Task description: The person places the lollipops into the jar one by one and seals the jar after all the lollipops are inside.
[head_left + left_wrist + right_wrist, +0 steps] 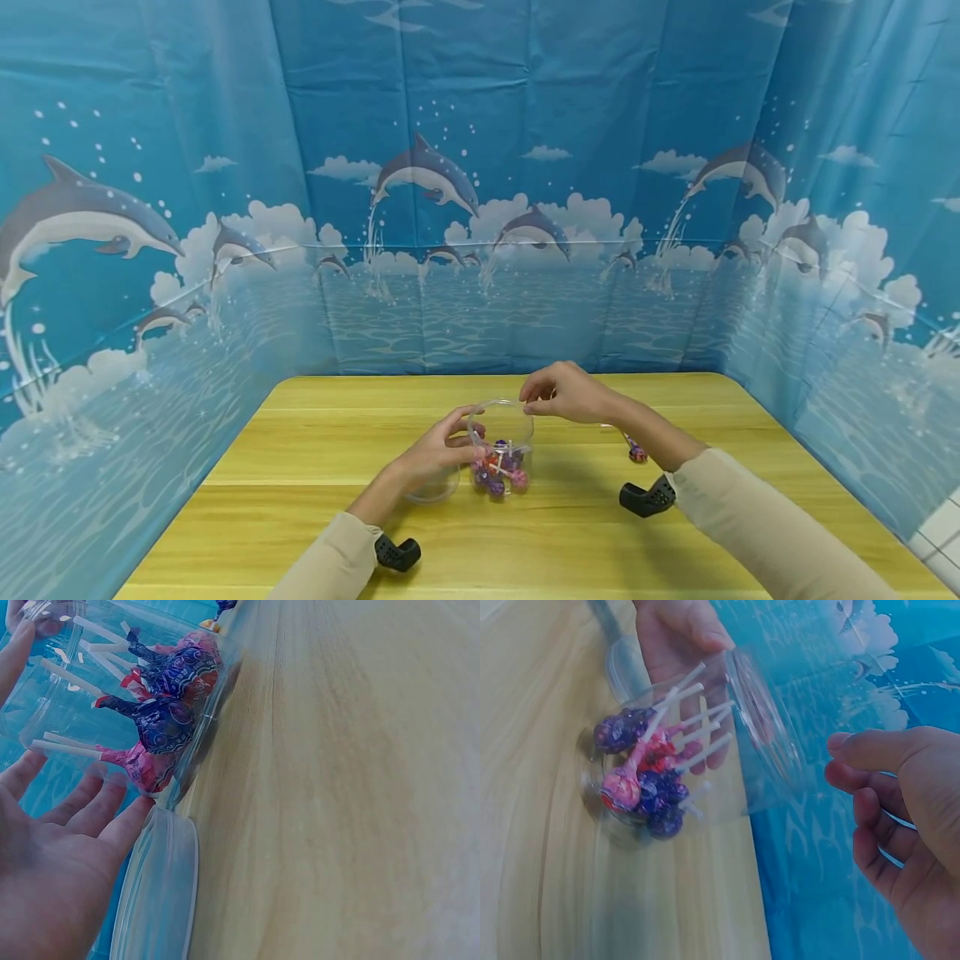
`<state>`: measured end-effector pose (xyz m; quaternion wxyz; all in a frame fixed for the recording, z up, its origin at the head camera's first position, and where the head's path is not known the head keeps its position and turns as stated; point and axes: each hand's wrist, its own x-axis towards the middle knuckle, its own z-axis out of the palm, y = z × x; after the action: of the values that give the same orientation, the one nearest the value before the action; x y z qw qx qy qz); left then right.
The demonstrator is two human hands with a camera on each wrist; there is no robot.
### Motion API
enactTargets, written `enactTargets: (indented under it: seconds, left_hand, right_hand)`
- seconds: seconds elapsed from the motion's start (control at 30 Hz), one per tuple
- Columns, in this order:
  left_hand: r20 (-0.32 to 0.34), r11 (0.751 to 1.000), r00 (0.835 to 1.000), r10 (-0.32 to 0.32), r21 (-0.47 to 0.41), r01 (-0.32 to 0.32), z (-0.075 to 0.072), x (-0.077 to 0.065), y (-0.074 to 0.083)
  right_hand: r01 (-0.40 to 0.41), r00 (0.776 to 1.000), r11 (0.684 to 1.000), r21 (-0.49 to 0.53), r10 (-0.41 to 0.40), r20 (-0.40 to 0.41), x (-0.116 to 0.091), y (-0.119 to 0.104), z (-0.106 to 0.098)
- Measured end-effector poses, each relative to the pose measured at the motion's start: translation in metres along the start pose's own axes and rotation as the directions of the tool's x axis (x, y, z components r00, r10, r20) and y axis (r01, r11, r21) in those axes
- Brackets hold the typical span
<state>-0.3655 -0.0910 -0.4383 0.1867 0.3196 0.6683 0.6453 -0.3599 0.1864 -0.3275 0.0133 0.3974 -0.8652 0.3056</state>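
A clear round plastic jar [529, 440], with no lid on it, stands on the table. Several lollipops [641, 780] in purple, pink and red wrappers lie in its bottom, white sticks pointing up. My left hand [450, 442] holds the jar round its left side, thumb in front and fingers behind. Beside the jar, below that hand, lies a clear lid [157, 889]. My right hand [566, 393] is just above the right of the rim, fingers loosely bent with nothing between them. Another lollipop [636, 451] lies on the table, partly covered by my right forearm.
The yellow wood-grain table [300, 467] runs back to a blue dolphin-print curtain [510, 308], which also hangs at both sides. A black wrist mount [397, 553] sits on the left wrist and another mount [647, 498] on the right.
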Motion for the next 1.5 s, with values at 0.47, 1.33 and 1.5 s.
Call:
enactTargets:
  seconds: [0.47,1.33,1.5]
  left_hand:
    - [-0.002,1.0,1.0,0.011,0.012,-0.011,-0.001,-0.002,0.0]
    - [-0.001,1.0,1.0,0.006,0.015,-0.006,-0.002,-0.001,0.0]
    - [-0.002,1.0,1.0,0.004,0.018,-0.004,-0.001,0.001,-0.001]
  right_hand:
    - [-0.069,0.996,0.997,-0.022,0.068,-0.051,-0.026,0.011,-0.023]
    - [-0.327,0.938,0.943,0.061,0.332,-0.103,-0.074,0.079,-0.031]
    - [-0.359,0.92,0.929,0.087,0.368,-0.135,-0.082,0.1,-0.023]
